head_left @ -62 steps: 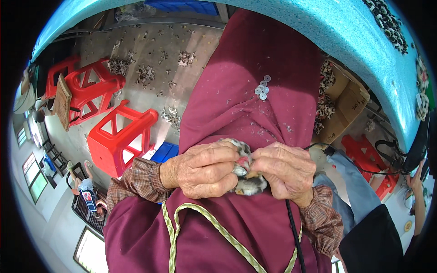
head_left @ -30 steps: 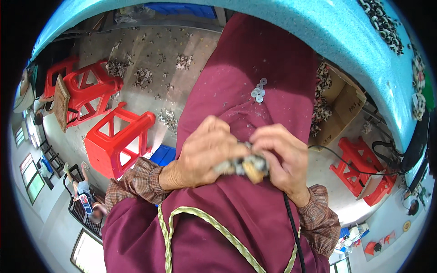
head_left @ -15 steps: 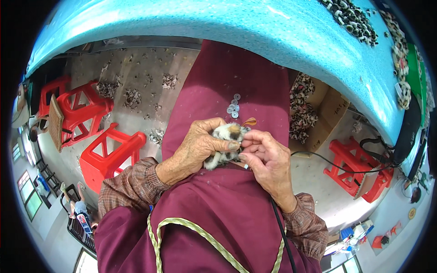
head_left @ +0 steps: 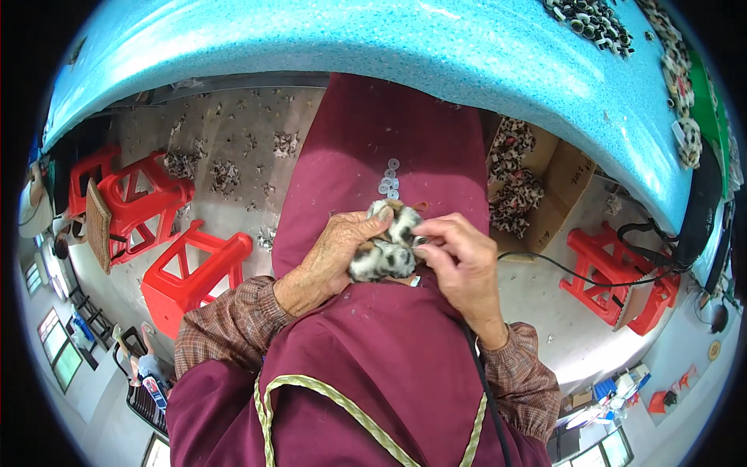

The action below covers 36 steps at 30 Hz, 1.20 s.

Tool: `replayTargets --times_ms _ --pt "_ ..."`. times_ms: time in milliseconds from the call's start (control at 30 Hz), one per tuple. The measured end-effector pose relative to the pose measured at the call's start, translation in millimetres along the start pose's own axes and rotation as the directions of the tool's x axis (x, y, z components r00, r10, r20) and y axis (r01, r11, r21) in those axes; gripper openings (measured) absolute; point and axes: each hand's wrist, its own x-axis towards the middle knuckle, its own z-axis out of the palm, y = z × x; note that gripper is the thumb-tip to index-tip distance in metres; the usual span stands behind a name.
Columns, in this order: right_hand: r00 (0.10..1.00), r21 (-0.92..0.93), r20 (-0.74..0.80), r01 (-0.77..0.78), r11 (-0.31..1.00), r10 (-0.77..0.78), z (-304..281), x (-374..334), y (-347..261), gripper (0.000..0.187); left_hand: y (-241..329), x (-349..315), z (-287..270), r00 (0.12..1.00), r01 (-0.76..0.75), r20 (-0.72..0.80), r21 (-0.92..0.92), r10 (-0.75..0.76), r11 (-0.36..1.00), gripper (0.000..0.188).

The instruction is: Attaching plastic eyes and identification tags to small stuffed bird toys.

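Two hands, left hand (head_left: pixel 331 261) and right hand (head_left: pixel 459 261), fingers grasping speckled fuzzy piece (head_left: pixel 385 249), underside hidden, shape unclear

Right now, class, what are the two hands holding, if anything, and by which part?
Both hold a small furry black-and-white piece above the maroon lap. The left hand wraps its left side, thumb on top; the right hand pinches its right edge with its fingertips.

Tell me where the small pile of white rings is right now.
In the head view the white rings lie on the maroon apron over the lap, just beyond the fuzzy black-and-white piece held between the left hand and right hand.
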Motion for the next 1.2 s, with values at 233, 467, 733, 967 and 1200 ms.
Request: replayTargets --times_ms 233,467,733,967,1200 --pt "0.963 0.597 0.008 -0.219 0.771 0.268 -15 4 16 0.02 5 -6 -2 0.981 0.101 0.175 -0.103 -0.082 0.99 0.033" --pt "0.971 0.521 0.024 -0.214 0.826 0.237 22 6 11 0.015 4 -2 5 0.976 0.137 0.188 -0.13 -0.111 0.982 0.029" --pt "0.958 0.585 -0.138 -0.125 0.801 0.25 14 13 -7 0.016 -7 -8 9 0.935 0.122 0.355 -0.29 -0.012 0.949 0.034" --pt "0.954 0.531 -0.202 -0.083 0.843 0.221 20 16 -11 0.016 -1 -12 19 0.967 0.076 0.255 -0.233 -0.015 0.97 0.03" --pt "0.947 0.54 -0.225 -0.076 0.838 0.231 10 27 -10 0.014 7 -18 35 0.981 0.076 0.191 -0.254 -0.027 0.964 0.033"
